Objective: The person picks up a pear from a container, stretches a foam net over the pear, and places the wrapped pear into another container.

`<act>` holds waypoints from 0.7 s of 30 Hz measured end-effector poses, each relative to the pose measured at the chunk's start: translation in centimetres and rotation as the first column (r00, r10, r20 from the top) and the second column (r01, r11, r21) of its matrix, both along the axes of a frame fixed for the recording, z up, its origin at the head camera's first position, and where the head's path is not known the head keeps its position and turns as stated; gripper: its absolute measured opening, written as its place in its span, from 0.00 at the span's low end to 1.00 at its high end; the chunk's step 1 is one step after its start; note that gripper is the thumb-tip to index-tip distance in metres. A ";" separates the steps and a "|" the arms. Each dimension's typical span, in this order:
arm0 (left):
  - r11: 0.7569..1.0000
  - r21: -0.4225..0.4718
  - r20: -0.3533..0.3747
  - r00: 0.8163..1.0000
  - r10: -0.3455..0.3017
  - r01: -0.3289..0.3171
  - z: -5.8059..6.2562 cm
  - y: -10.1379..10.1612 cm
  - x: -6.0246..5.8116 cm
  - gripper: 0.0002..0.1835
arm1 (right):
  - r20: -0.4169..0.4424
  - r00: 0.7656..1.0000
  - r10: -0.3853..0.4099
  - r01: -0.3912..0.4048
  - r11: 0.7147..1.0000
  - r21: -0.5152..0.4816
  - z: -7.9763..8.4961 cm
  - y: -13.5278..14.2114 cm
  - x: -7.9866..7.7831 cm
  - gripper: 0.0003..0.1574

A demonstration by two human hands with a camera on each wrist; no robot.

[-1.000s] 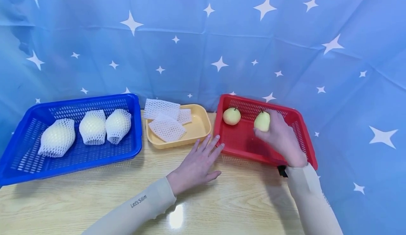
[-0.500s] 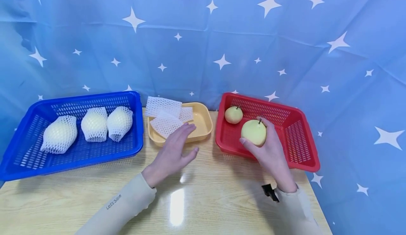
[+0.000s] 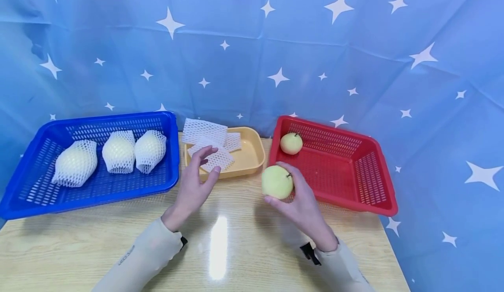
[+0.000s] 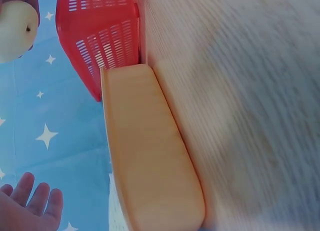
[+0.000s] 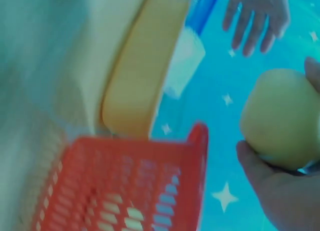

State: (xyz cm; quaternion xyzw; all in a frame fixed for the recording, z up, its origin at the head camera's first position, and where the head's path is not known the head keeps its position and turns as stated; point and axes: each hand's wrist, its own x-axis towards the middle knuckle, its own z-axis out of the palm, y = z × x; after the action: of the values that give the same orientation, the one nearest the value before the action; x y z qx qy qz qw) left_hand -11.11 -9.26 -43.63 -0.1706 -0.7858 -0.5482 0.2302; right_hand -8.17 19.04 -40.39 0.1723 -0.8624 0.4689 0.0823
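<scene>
In the head view my right hand point(image 3: 305, 204) grips a pale yellow-green pear point(image 3: 277, 182), thumb on the near side and fingers behind, off the front left corner of the red basket point(image 3: 334, 200). The right wrist view shows the same pear point(image 5: 282, 118) close up. My left hand point(image 3: 193, 187) holds nothing; its fingers bend loosely beside the small yellow tray point(image 3: 252, 149), over its front left part. White foam net sleeves point(image 3: 204, 132) lie in that tray, some partly behind the left fingers. Another pear point(image 3: 291, 143) sits in the red basket's back left corner.
A blue basket point(image 3: 90, 201) stands at the left with 3 pears in foam net sleeves, one of them a netted pear point(image 3: 75, 163). The wooden table point(image 3: 236, 257) carries everything, and a blue star-patterned cloth point(image 3: 236, 64) hangs behind.
My right hand has lifted the pear out of the red basket and carried it left and nearer. The left hand has moved left from between tray and red basket, its fingers now more bent.
</scene>
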 end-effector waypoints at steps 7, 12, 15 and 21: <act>1.000 0.016 0.039 0.999 0.015 -0.016 -0.4 -0.9 0.1 0.27 | -0.060 0.994 0.088 -0.086 0.995 0.047 -1.6 -2.6 0.1 0.54; 1.000 -0.001 0.046 0.999 0.029 -0.029 -0.6 -1.3 0.1 0.26 | 0.001 0.990 0.141 -0.141 0.986 0.092 -2.8 -4.0 -0.2 0.54; 1.000 -0.007 0.054 0.998 0.031 -0.031 -0.6 -1.4 0.2 0.25 | 0.051 0.986 0.156 -0.161 0.981 0.106 -3.4 -4.5 -0.3 0.54; 1.000 -0.004 0.060 0.998 0.027 -0.027 -0.6 -1.6 0.5 0.24 | 0.091 0.981 0.170 -0.181 0.975 0.132 -4.1 -5.3 -0.5 0.54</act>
State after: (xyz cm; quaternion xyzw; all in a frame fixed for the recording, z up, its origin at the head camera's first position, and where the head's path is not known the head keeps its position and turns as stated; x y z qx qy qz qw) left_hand -10.60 -10.82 -44.19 -0.1436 -0.7956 -0.5485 0.2134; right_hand -8.69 13.72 -44.48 0.2345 -0.8770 0.4195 -0.0059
